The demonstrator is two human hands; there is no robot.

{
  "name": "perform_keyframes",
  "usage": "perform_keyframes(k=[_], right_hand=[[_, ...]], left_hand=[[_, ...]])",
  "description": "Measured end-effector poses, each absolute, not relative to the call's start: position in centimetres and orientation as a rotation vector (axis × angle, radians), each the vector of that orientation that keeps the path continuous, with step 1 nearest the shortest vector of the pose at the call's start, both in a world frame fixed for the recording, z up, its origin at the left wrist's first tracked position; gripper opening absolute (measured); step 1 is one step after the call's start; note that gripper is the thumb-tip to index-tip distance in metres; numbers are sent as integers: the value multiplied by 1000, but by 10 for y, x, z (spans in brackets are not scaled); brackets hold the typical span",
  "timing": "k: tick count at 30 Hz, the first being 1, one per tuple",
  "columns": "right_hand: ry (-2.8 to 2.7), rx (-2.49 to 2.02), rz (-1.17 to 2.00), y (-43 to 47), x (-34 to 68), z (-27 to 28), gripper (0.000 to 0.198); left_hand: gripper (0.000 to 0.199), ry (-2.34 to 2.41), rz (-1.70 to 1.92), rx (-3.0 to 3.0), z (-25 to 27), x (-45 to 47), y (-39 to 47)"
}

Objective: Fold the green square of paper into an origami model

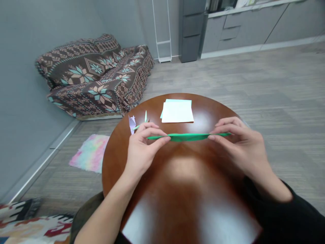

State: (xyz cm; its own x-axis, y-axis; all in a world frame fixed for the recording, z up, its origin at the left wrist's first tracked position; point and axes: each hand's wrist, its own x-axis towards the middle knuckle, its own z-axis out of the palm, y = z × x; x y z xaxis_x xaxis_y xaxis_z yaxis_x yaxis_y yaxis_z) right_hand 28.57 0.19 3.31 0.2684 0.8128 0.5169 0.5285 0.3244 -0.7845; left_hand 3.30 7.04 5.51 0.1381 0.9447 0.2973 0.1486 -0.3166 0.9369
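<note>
A long, thin green piece of folded paper [189, 137] stretches level between my two hands, above the round brown table. My left hand [144, 147] pinches its left end between thumb and fingers. At the other end, the thumb and fingers of my right hand [240, 142] are closed on the paper in the same way. Just beyond my left hand are a purple folded paper shape [132, 124] and a light green folded paper shape [145, 117], the latter partly hidden by my fingers. A stack of white and pale green paper sheets [177, 112] lies farther back.
The glossy round table [185, 189] reflects light. Behind it on the left stands a sofa [101, 78] under a patterned cover, with a pastel fluffy rug [90, 152] on the floor. Grey kitchen cabinets [243, 30] and a dark drawer tower [191, 32] line the far wall.
</note>
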Motion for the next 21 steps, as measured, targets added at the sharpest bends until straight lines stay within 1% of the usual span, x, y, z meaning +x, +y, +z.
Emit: perform_keyframes(k=[2,6,11,13,15,18,21], right_hand=[[-1513,-1364,304,-3,292,41,8],[-1748,-1403,682,-13,290,59,15],[-1702,-1380,919,-16,260,71,17],[-1698,-1339,965,-14,251,72,18],[-1682,-1333,974,-12,248,71,19],[-1669,-1366,969,-11,249,68,21],[-1652,-1369,1013,-12,253,63,23]], left_hand=[[10,990,1261,1532,55,32,69],[13,899,1116,1357,53,33,62],[12,879,905,1461,58,41,47],[13,864,843,1480,60,42,44],[19,854,831,1453,60,42,45],[27,819,861,1325,57,41,47],[28,828,936,1158,56,42,50]])
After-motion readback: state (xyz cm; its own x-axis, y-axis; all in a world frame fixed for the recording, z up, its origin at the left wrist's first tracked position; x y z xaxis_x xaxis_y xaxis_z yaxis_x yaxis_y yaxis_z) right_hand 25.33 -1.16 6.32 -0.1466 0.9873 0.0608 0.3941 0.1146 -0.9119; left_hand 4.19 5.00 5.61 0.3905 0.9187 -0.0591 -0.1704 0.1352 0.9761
